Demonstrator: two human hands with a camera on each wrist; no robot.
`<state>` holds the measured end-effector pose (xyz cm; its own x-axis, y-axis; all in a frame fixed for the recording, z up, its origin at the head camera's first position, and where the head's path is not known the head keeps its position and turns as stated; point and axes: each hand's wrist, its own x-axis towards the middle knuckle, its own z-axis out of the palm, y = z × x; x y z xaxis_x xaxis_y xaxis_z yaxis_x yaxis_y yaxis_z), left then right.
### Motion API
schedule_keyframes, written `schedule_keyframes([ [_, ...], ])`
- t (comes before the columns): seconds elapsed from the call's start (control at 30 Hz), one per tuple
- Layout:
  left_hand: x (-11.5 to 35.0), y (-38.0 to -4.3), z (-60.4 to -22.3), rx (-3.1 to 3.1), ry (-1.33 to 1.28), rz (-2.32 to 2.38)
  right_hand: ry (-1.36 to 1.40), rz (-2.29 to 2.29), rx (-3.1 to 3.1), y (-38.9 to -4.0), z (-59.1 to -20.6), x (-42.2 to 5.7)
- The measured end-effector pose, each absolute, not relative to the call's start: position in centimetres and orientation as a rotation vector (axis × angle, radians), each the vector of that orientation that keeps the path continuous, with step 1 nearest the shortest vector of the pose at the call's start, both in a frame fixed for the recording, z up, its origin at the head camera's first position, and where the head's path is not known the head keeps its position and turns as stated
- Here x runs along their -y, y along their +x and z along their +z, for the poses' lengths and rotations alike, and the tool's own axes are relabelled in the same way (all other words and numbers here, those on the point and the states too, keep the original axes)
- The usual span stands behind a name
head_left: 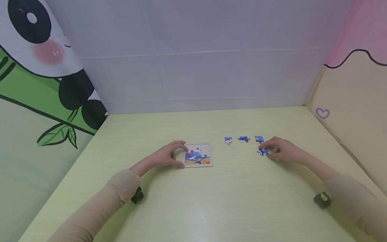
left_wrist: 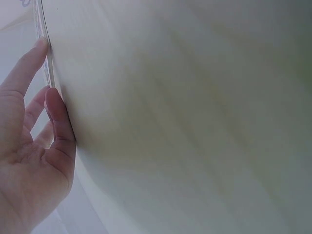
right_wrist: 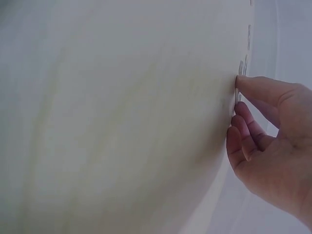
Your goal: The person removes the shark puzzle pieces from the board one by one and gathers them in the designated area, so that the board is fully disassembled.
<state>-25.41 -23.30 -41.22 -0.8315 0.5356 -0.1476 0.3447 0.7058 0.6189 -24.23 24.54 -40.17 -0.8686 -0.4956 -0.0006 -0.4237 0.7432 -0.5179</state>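
Left of the table's middle lies a small jigsaw tray (head_left: 211, 155) with a pale rim, partly filled with a blue, white and yellow picture. My left hand (head_left: 167, 155) holds its left side, fingers at the upper corner and thumb at the lower one. Farther right, my right hand (head_left: 284, 151) pinches a blue and white puzzle piece (head_left: 261, 152) between thumb and fingers, close over the table. From the side, the right wrist view shows this piece (right_wrist: 237, 95) as a thin edge at the fingertips. The tray's edge (left_wrist: 48, 63) appears thin in the left wrist view.
Three loose puzzle pieces lie in a row beyond the right hand: a light one (head_left: 228, 140), a dark blue one (head_left: 243, 138) and a blue one (head_left: 259, 138). A pale cloth wall (head_left: 199, 80) rises behind the table (head_left: 211, 201), with printed panels at both sides.
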Motion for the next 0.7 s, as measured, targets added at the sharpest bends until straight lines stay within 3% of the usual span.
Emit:
schedule_keyframes([
  [0.7,23.3,-25.5,-41.5,-2.611,0.663,0.847,-0.736,-0.720,-2.766,-24.6,-38.2,-24.6],
])
